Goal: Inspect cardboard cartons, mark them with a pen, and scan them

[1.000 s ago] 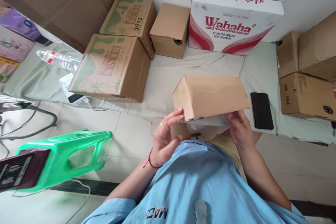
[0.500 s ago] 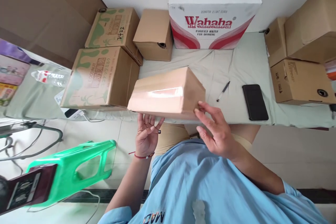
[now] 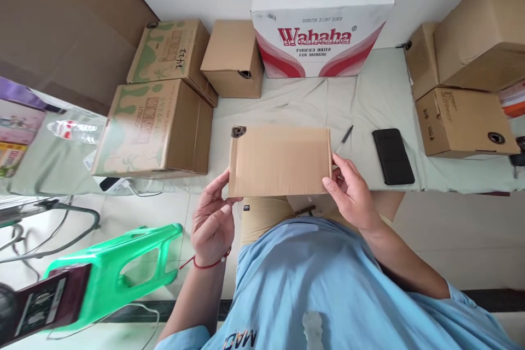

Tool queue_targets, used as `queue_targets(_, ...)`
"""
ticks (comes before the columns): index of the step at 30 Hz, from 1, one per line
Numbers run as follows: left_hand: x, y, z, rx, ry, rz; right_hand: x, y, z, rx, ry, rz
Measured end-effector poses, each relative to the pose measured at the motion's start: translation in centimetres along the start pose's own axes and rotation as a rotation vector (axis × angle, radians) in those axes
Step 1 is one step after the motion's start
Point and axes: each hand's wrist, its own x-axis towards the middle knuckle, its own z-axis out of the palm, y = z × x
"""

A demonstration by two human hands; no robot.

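I hold a plain brown cardboard box (image 3: 280, 160) over the near edge of the cloth-covered table (image 3: 361, 104), a flat face turned up toward me. My left hand (image 3: 212, 219) grips its left end, fingers curled on the edge, a red string round the wrist. My right hand (image 3: 351, 192) grips the right end with thumb and fingers. A small dark hole shows at the box's top left corner.
A pen (image 3: 344, 137) and a black phone (image 3: 392, 156) lie right of the box. Coconut cartons (image 3: 153, 126), a small brown box (image 3: 233, 58), a Wahaha water carton (image 3: 318, 33) and more boxes (image 3: 463, 120) ring the table. A green stool (image 3: 118, 262) stands at left.
The box has been turned over from its taped side to a plain face and drawn back toward me. Both hands have shifted to grip its ends.
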Motion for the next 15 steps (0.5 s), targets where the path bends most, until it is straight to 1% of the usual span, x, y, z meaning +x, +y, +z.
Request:
queue_targets(4,-0.7,0.7,0.6,0.041,-0.109,0.071,-0.5,1.1,-0.6,0.226,0.032,0.245)
queue_targets(6,-1.2,1.0,0.8,0.046,-0.179,0.094,-0.5,1.3,-1.1,0.352,0.065,0.335)
queue_targets(9,-1.7,1.7,1.2,0.084,-0.285,0.117,-0.1,1.6,-2.0,0.451,0.123,0.395)
queue_targets(12,-1.7,2.3,1.9,0.153,-0.410,0.176,0.7,2.1,-2.8,0.458,0.186,0.420)
queue_targets(15,-1.4,2.4,2.5,0.183,-0.515,0.235,1.4,2.5,-3.0,0.458,0.258,0.457)
